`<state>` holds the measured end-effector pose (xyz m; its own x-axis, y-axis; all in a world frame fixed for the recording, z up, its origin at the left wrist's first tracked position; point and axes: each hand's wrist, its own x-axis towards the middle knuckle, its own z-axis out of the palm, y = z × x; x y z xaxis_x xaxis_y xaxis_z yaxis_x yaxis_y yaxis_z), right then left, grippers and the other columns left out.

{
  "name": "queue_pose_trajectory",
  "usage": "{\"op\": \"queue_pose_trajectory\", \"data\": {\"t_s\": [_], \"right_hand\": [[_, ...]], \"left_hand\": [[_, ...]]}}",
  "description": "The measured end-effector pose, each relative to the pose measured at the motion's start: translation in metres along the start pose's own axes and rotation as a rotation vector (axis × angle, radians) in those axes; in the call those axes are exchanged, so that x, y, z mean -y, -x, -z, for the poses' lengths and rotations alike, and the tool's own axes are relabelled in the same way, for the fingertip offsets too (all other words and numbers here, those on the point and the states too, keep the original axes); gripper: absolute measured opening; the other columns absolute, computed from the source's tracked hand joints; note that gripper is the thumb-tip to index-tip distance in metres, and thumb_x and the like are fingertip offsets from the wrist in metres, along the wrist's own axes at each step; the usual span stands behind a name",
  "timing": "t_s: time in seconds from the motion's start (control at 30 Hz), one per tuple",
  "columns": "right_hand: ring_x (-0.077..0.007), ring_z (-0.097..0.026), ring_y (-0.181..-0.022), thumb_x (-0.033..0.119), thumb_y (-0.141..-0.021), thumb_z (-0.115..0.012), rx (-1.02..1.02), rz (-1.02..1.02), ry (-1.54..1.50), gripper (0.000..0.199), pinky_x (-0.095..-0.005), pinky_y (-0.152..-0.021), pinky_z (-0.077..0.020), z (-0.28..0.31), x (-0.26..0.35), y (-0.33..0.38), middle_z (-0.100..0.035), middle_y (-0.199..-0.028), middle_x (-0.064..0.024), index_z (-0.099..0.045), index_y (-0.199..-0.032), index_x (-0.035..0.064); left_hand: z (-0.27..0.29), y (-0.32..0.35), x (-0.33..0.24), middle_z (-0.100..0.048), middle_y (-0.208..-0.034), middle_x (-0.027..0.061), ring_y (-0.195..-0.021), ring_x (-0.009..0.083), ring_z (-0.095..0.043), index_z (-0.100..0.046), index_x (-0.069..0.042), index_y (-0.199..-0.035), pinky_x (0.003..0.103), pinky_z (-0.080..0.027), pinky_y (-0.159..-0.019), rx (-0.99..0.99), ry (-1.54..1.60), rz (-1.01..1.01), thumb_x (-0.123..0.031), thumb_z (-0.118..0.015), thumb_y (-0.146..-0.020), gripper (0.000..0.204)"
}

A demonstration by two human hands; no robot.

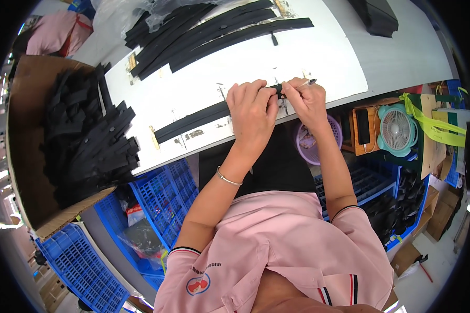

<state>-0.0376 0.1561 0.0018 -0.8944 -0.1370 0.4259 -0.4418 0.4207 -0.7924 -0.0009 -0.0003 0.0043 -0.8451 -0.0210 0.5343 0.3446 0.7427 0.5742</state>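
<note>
A long flat black fabric strip (193, 121) lies along the near edge of a white board (203, 88). My left hand (250, 109) is closed over the strip near its right end, with thumb and fingers pinching it. At that same end, my right hand (309, 101) has its thumb and forefinger pressed together. A slim pen (312, 82) with a dark end pokes out of the right hand. Whether those right fingertips also grip the strip is hard to see. Short dark marks and tape patches show on the board beside the strip.
More black strips (219, 31) lie across the board's far side, near a small black piece (274, 39). A cardboard box (23, 130) full of black strips stands left. Blue crates (83, 266), a purple basket (303, 146) and a teal fan (397, 130) sit below the table edge.
</note>
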Motion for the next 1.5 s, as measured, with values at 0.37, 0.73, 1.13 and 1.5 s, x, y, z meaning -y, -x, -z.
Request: {"op": "queue_pose_trajectory", "data": {"t_s": [0.37,0.73,1.13,1.5], "right_hand": [[-0.0061,-0.05,-0.063,0.015,-0.104,-0.06,-0.07,-0.286,-0.116,0.027,-0.0238,-0.058,-0.0394,0.015,0.001,0.013,-0.063,-0.072,-0.0004,-0.073,-0.086,-0.0021],[-0.0047,-0.054,-0.065,0.017,-0.109,-0.054,-0.231,-0.193,-0.11,0.026,-0.0209,-0.06,-0.0433,-0.005,0.002,0.01,-0.071,-0.084,-0.0045,-0.074,-0.113,-0.0001],[-0.0067,-0.056,-0.073,0.017,-0.112,-0.05,-0.141,-0.176,-0.146,0.029,-0.0229,-0.071,-0.0468,-0.001,-0.006,0.011,-0.073,-0.091,-0.0064,-0.065,-0.13,-0.0004],[-0.005,-0.057,-0.071,0.013,-0.109,-0.055,-0.127,-0.205,-0.134,0.024,-0.0211,-0.065,-0.0467,-0.008,0.004,0.003,-0.071,-0.087,-0.0024,-0.07,-0.125,0.003]], "left_hand": [[0.029,0.022,-0.012,-0.055,-0.147,0.0141,-0.142,0.0361,-0.042,-0.068,-0.007,-0.128,0.062,-0.021,-0.119,0.097,0.038,0.063,-0.017,-0.074,-0.09,0.04],[0.031,-0.029,0.054,-0.054,-0.144,0.0167,-0.143,0.0346,-0.044,-0.066,-0.007,-0.132,0.07,-0.018,-0.119,0.248,-0.021,-0.016,-0.024,-0.069,-0.097,0.039],[0.198,0.081,0.104,-0.062,-0.142,0.0144,-0.148,0.0375,-0.042,-0.073,-0.009,-0.125,0.059,-0.014,-0.127,0.021,-0.405,0.207,0.014,-0.051,-0.078,0.056],[0.27,0.081,0.194,-0.066,-0.138,0.0092,-0.144,0.0373,-0.047,-0.078,-0.01,-0.109,0.058,-0.02,-0.125,-0.19,-0.746,0.201,-0.014,-0.071,-0.097,0.014]]}}
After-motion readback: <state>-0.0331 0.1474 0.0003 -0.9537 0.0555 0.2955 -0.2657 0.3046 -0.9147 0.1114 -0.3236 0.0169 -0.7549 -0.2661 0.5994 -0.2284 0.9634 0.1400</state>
